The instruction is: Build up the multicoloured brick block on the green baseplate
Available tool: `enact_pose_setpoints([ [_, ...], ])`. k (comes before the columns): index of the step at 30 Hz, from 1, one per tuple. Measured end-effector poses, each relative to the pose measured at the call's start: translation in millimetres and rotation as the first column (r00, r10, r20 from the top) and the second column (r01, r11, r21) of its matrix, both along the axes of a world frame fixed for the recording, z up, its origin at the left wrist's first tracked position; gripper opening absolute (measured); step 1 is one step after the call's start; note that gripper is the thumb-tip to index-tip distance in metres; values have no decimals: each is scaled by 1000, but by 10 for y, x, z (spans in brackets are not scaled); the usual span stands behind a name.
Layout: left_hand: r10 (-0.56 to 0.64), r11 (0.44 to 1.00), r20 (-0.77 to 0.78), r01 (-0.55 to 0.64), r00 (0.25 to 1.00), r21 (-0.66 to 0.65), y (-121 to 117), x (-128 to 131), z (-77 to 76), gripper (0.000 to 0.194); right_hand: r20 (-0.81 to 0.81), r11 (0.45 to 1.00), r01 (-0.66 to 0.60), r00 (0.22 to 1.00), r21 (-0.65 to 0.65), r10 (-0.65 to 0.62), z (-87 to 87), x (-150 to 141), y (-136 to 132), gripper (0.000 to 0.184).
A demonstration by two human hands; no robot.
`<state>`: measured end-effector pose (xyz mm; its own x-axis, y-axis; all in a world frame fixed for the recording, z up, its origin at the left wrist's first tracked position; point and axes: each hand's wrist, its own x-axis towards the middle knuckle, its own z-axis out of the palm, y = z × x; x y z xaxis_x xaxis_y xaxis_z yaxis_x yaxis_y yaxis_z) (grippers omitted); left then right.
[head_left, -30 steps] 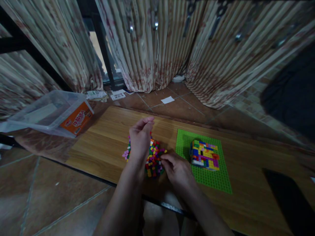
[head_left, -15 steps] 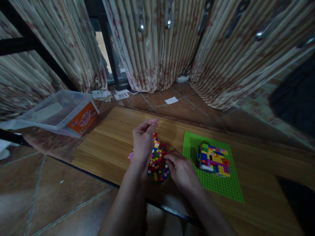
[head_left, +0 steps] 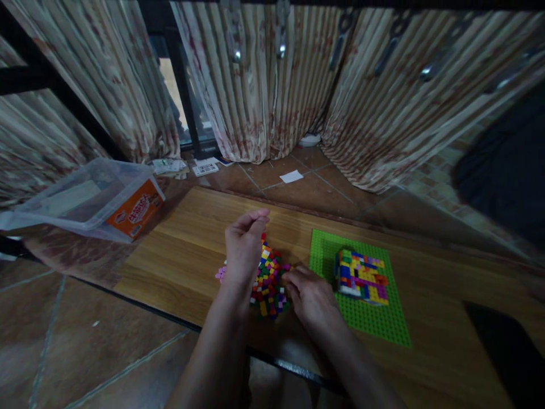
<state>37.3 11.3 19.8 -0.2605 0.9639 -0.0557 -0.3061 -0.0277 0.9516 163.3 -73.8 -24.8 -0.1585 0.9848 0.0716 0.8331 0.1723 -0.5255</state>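
Note:
A heap of small loose building bricks (head_left: 268,278) in many colours lies on the wooden table. My left hand (head_left: 243,247) is raised over the heap's left side, fingers curled in; what they hold, if anything, is hidden. At the right edge of the heap, my right hand (head_left: 310,292) has thumb and forefinger pressed together, close to a few pink bricks. Whatever is in that pinch is too small to make out. To the right, a multicoloured brick build (head_left: 361,276) sits on a green baseplate (head_left: 321,247), apart from both hands.
A clear plastic bin (head_left: 96,213) with an orange label stands off the table's left end. The wooden tabletop (head_left: 183,250) has a dark edge facing me. A black flat object (head_left: 502,341) lies at the right. Papers (head_left: 292,176) are on the tiled floor before the curtains (head_left: 251,96).
The camera view has shifted slightly, so the scene sits a little further left. Both hands stay at nearly the same spots by the heap, and the brick build has not moved.

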Motion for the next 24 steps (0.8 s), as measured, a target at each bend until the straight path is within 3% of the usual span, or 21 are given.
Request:
enact_pose_setpoints([
  [3, -22, 1000, -38, 23, 999, 4, -3, 22, 0, 16, -65, 999, 8, 998, 34, -5, 87, 16, -35, 23],
  [6, -93, 995, -151, 97, 984, 23, -17, 73, -15, 16, -199, 994, 56, 979, 92, -37, 285, 137, -85, 23],
  [9, -220, 969, -291, 243, 931, 44, -69, 187, -52, 15, -272, 972, 176, 954, 157, -129, 485, 431, -137, 21],
  [12, -319, 915, -433, 394, 843, 92, -188, 373, -95, 17, -337, 924, 341, 902, 174, -270, 569, 855, -198, 17],
  [16, -334, 813, -703, 569, 628, 123, -425, 663, -140, 22, -374, 883, 457, 841, 103, -392, 512, 1320, -299, 21],
  [19, -278, 740, -837, 661, 471, 126, -583, 848, -185, 25, -360, 874, 480, 830, 74, -426, 414, 1458, -353, 22],
  [24, -199, 684, -922, 721, 331, 111, -707, 1033, -276, 31, -341, 897, 440, 851, 44, -400, 265, 1486, -368, 24],
])
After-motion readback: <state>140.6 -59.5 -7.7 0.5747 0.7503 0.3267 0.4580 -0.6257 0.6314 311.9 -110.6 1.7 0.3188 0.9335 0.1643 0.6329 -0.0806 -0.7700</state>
